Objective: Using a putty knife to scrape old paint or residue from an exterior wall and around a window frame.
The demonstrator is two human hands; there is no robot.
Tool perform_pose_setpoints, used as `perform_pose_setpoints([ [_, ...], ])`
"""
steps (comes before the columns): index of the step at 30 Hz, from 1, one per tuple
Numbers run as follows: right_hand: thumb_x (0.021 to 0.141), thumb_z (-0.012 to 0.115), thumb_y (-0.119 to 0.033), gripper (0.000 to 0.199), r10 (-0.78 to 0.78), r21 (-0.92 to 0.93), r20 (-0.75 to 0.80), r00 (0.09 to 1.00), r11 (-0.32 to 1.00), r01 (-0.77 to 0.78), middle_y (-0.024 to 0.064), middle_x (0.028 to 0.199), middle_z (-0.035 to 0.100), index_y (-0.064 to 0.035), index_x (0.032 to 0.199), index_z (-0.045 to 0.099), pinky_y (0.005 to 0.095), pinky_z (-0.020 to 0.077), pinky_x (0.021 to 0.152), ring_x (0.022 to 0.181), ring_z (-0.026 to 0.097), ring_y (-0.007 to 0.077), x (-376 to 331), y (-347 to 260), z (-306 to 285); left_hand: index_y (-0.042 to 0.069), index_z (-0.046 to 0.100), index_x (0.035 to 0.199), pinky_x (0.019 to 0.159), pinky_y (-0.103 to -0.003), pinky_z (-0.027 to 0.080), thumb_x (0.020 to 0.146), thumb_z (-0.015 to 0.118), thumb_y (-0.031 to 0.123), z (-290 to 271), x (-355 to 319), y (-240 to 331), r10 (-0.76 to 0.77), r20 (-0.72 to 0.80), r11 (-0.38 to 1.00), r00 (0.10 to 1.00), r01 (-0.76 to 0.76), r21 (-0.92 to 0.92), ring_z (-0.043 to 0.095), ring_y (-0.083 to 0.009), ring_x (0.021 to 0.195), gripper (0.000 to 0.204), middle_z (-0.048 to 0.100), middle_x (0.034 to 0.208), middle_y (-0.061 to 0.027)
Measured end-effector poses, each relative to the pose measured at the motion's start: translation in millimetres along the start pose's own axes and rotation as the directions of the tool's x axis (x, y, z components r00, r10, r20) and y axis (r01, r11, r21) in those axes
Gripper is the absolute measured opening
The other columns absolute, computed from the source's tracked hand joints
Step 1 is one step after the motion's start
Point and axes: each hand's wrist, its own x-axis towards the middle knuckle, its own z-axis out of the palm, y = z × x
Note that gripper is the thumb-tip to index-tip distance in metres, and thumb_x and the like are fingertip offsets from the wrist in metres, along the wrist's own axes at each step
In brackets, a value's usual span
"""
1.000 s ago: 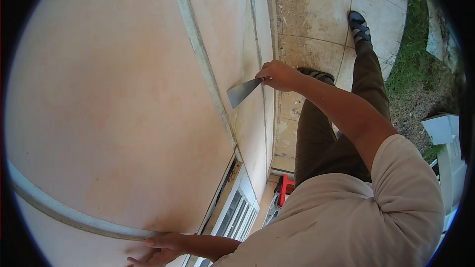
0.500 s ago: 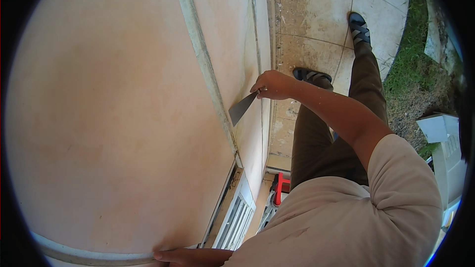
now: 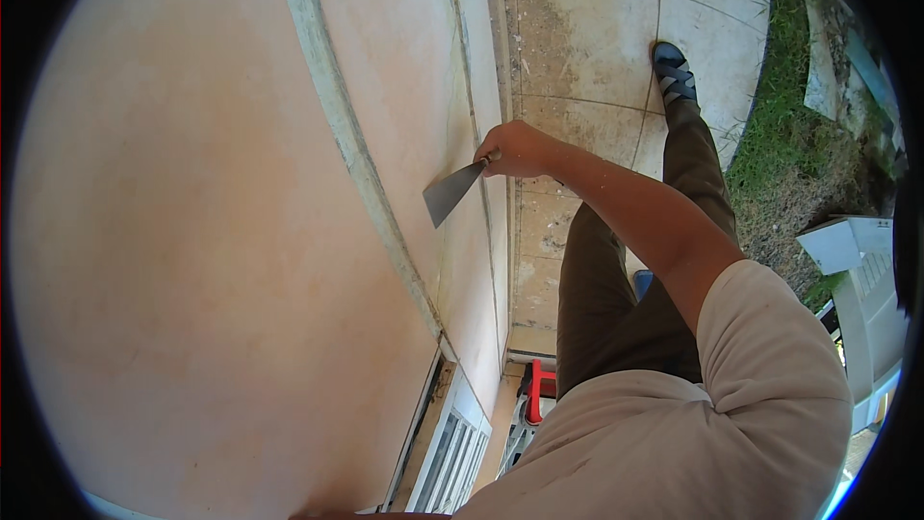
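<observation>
While the right hand (image 3: 518,149) is wrapped around one scraper (image 3: 454,195), which is near the wall (image 3: 192,231), the left hand (image 3: 322,516) is mostly cut off at the lower edge, and I cannot tell its state. Farther away, I count one window (image 3: 452,460) and one sandal (image 3: 674,71).

The putty knife (image 3: 454,196) shows smooth grey metal with a dull sheen. The wall (image 3: 192,183) looks like painted plaster, matt and faintly blotched; its raised band (image 3: 358,159) has a rougher, weathered face. The paving (image 3: 602,29) looks like concrete, gritty and stained toward the wall. The T-shirt (image 3: 654,448) and trousers (image 3: 597,308) are matt cloth, creased in places. A red bracket-shaped piece (image 3: 535,393) looks like smooth plastic.
</observation>
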Motion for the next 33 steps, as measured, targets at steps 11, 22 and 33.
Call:
perform_pose_setpoints([
  [11, 0.077, 0.075, -0.026, 0.028, 0.080, 0.053, -0.094, 0.992, 0.996, -0.075, 0.0114, 0.079, 0.069, -0.0103, 0.099, 0.075, 0.0356, 0.0526, 0.067, 0.069, 0.065, 0.0233, -1, 53, -5, 0.010, 0.042, 0.139, 0.106, -0.071, 0.016, 0.088, 0.038, 0.076, 1, 1, -6, -0.058, 0.055, 0.996, 0.997, 0.054, 0.072, 0.016, -0.0479, 0.144, 0.084, 0.019, 0.157, -0.0256],
  [22, 0.100, 0.046, -0.035, 0.032, 0.228, 0.837, 0.292, 0.929, 0.408, -0.363, 0.0007, 0.090, 0.057, -0.0156, 0.125, 0.053, 0.0319, 0.0542, 0.056, 0.074, 0.058, 0.0110, -60, -36, 117, 0.007, 0.043, 0.137, 0.106, -0.070, 0.018, 0.090, 0.034, 0.074, -2, 2, 0, -0.037, 0.047, 0.993, 0.998, 0.032, 0.116, 0.018, -0.0474, 0.143, 0.083, 0.020, 0.156, -0.0263],
  [33, 0.104, 0.040, -0.036, 0.033, 0.299, 0.896, 0.229, 0.926, 0.308, -0.321, 0.0020, 0.088, 0.056, -0.0135, 0.125, 0.051, 0.0281, 0.0530, 0.054, 0.073, 0.058, 0.0099, -53, -54, 113, -0.001, 0.045, 0.132, 0.106, -0.064, 0.027, 0.095, 0.039, 0.064, 3, 2, 4, 0.070, 0.000, 0.992, 0.998, -0.069, 0.108, 0.026, -0.0485, 0.138, 0.075, 0.023, 0.152, -0.0315],
])
